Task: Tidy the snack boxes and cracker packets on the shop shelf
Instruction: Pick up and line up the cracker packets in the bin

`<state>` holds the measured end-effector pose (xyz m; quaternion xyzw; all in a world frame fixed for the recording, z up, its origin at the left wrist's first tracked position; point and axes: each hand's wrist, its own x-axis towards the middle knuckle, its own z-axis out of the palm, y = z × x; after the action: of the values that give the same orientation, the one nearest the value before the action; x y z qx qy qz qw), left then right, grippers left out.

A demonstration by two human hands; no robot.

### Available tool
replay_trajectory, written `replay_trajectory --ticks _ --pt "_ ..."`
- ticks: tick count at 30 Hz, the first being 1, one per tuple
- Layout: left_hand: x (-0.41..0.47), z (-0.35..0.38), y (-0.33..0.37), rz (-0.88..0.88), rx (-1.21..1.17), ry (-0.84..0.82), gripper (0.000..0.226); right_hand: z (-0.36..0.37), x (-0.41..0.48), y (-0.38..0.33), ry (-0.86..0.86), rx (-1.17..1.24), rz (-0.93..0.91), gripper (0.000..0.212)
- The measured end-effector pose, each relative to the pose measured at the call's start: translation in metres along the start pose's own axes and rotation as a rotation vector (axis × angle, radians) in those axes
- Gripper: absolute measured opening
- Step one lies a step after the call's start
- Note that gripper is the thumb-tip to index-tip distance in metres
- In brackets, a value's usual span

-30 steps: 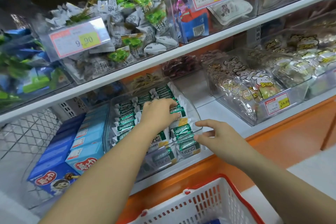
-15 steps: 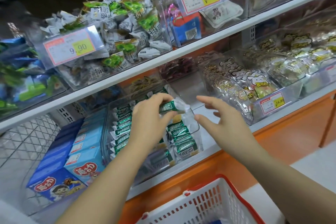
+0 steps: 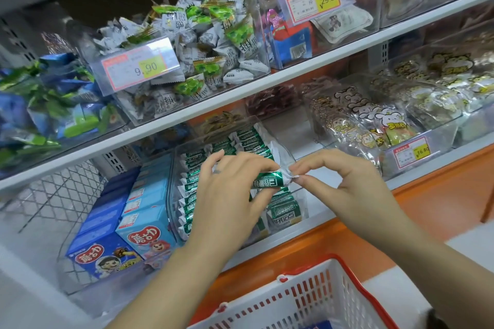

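Even light is falling on shop shelving

The white upper shelf board [image 3: 213,104] and lower shelf board [image 3: 304,147] are slanting across; an orange base panel [image 3: 441,195] is running beneath, a wire mesh panel [image 3: 53,195] is standing at left, pale floor [image 3: 467,243] is showing lower right.

The shelf [image 3: 441,168] bears blue snack boxes [image 3: 145,211] beside a clear bin [image 3: 173,195] of cracker packets [image 3: 193,196].

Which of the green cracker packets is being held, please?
The green packet above the clear bin: the left hand grips its body, the right hand pinches its crimped end; the other packets lie inside.
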<state>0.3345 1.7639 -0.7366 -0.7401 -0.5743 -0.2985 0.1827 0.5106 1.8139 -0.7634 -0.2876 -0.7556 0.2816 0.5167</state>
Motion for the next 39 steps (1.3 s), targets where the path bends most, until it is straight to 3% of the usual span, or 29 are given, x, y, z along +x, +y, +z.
replay_trajectory --ticks 5,8,14,19,27,33,37,39 --pt "0.000 -0.001 0.002 0.003 -0.004 0.047 0.026 0.000 -0.002 -0.003 0.011 0.036 0.052 0.009" --pt "0.001 -0.001 0.005 -0.020 -0.038 0.041 0.025 0.002 -0.001 -0.003 0.014 0.136 0.083 0.016" --pt "-0.002 -0.008 0.016 -0.336 -0.497 0.049 0.023 0.000 0.002 0.001 0.032 0.400 0.234 0.013" --pt "-0.006 -0.013 0.018 -0.397 -0.694 0.102 0.027 0.001 0.002 0.002 0.099 0.519 0.296 0.015" --pt "-0.012 -0.011 0.024 -0.384 -0.750 0.131 0.024 0.003 0.001 0.000 0.112 0.529 0.309 0.014" --pt "0.001 -0.007 0.012 -0.614 -0.851 0.235 0.018 0.002 -0.002 -0.008 -0.036 0.401 0.333 0.006" --pt "0.005 0.001 0.007 -0.719 -0.885 0.164 0.019 0.003 -0.004 -0.011 -0.119 0.434 0.412 0.028" --pt "0.005 0.007 0.004 -0.782 -0.932 0.103 0.018 0.002 -0.003 -0.010 -0.116 0.442 0.470 0.024"
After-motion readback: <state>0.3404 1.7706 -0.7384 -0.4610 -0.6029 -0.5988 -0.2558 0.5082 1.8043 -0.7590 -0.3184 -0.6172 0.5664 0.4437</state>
